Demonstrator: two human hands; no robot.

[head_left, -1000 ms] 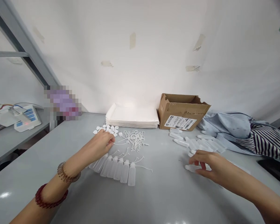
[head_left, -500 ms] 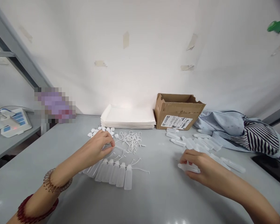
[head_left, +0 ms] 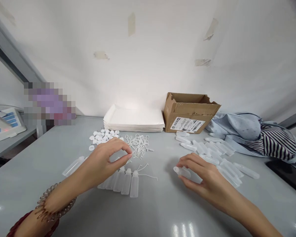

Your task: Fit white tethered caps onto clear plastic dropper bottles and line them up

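My right hand [head_left: 201, 176] grips a translucent plastic bottle [head_left: 182, 171] from above, its open neck pointing left. My left hand [head_left: 110, 158] has thumb and index fingertip pinched together near the white looped strings [head_left: 139, 144]; whatever is between the fingertips is too small to make out. Below it a row of capped bottles [head_left: 134, 186] lies side by side, thin white tails sticking out from their necks. Part of this row is hidden by my left hand. Behind that hand is a heap of white caps [head_left: 103, 135]. More loose bottles [head_left: 212, 153] lie beyond my right hand.
A stack of white padded envelopes [head_left: 134, 120] and an open cardboard box [head_left: 192, 110] stand against the wall. To the right are a light blue cloth [head_left: 233, 126], a striped cloth [head_left: 278, 140] and a black phone-like object [head_left: 286, 176]. Another bottle [head_left: 74, 166] lies left.
My right hand has drawn the bottle leftward, away from the loose pile. My left hand has moved right from the caps towards the strings, its fingers pinching. The view has shifted slightly.
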